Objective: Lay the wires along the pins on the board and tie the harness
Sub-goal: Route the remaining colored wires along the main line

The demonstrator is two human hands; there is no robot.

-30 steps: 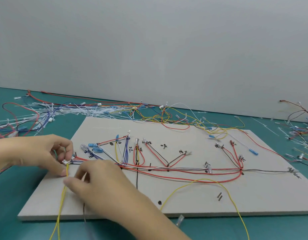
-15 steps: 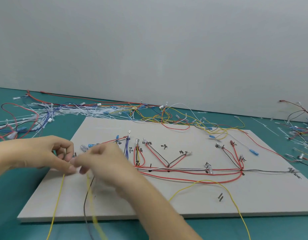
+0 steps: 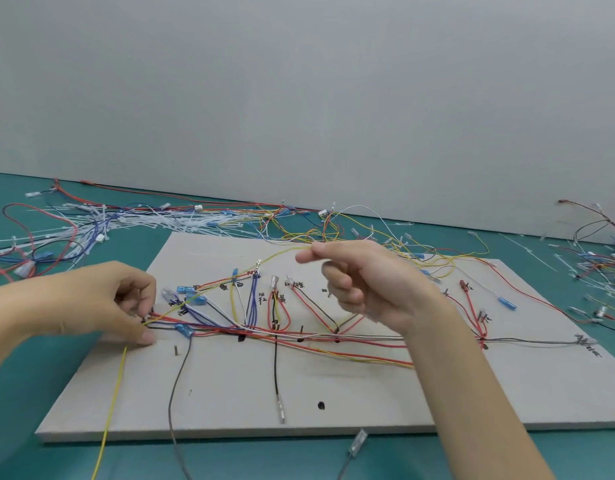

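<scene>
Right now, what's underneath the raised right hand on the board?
Under the right hand, red, white and yellow wires run along the board. Where its wrist crosses, wires and any pins are covered.

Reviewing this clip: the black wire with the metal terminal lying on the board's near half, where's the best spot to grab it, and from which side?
Probably the black wire just above its terminal, pinched from above. That stretch lies straight and alone on bare board, clear of the red bundle farther up, and the rigid tip would then follow the fingers.
</scene>
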